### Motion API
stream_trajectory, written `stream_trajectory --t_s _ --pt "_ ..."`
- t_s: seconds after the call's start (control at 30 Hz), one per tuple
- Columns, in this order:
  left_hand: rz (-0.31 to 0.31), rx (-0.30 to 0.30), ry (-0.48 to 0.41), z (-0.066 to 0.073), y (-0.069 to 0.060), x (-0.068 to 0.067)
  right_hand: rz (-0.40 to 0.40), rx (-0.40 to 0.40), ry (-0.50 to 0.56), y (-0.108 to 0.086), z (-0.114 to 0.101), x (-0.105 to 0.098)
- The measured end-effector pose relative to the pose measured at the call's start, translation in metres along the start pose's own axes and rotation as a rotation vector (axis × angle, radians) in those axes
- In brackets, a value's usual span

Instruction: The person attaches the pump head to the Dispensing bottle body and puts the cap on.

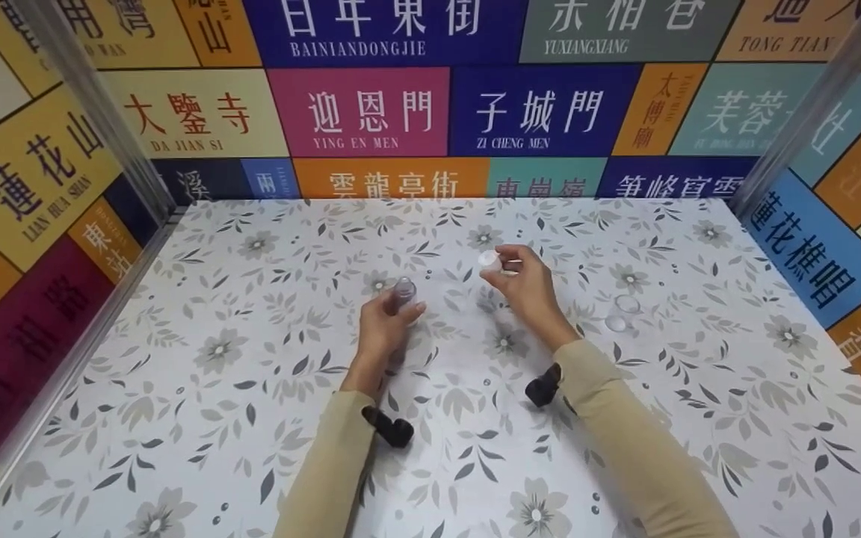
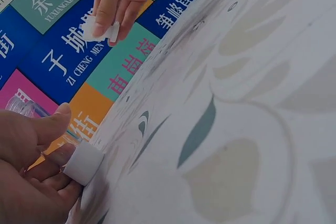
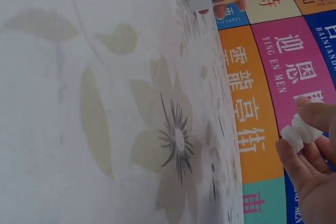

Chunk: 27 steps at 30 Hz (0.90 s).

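"So, why is the bottle (image 1: 405,289) held clear end up?"
"For access, presumably: it is gripped over the worktop (image 1: 445,463) by the left hand (image 1: 382,325); a white piece (image 1: 489,261) is pinched by the right hand (image 1: 534,290)."

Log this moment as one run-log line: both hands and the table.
left hand: holds clear bottle, white end toward table | right hand: pinches small white piece | table: clear item right of right wrist

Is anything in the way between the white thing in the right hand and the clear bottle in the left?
No, nothing visible stands between the white thing and the clear bottle. Another clear object on the table lies off to the right, beyond the right hand.
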<state>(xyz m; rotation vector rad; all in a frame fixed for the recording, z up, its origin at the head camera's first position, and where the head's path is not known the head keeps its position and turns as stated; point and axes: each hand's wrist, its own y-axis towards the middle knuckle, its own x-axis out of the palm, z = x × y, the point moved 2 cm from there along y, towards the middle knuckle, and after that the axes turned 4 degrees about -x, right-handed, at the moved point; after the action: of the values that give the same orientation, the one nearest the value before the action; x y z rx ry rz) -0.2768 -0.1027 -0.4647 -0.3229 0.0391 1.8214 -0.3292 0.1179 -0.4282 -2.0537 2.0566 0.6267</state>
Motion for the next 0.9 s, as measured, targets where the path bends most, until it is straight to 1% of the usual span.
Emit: stream_trajectory --t_s 0.13,0.27,0.47,0.7,0.83,0.9 --pt "-0.004 -0.015 0.009 0.000 0.000 0.000 -0.006 -0.026 0.028 -0.004 -0.006 0.004" --pt "-0.008 -0.015 0.012 0.000 0.000 0.000 -0.005 -0.053 0.044 -0.007 -0.011 0.007" --pt "-0.002 -0.010 0.022 -0.002 -0.001 0.000 0.015 -0.049 0.094 -0.010 -0.015 0.014" --pt "0.010 0.030 0.021 0.000 -0.002 -0.001 0.009 -0.066 0.151 -0.013 -0.021 0.023" --pt "0.008 0.018 0.015 -0.001 -0.002 0.000 0.016 -0.067 0.168 -0.013 -0.023 0.029" --pt "0.008 0.019 0.007 -0.002 -0.001 0.000 0.022 -0.053 0.204 -0.013 -0.024 0.033"
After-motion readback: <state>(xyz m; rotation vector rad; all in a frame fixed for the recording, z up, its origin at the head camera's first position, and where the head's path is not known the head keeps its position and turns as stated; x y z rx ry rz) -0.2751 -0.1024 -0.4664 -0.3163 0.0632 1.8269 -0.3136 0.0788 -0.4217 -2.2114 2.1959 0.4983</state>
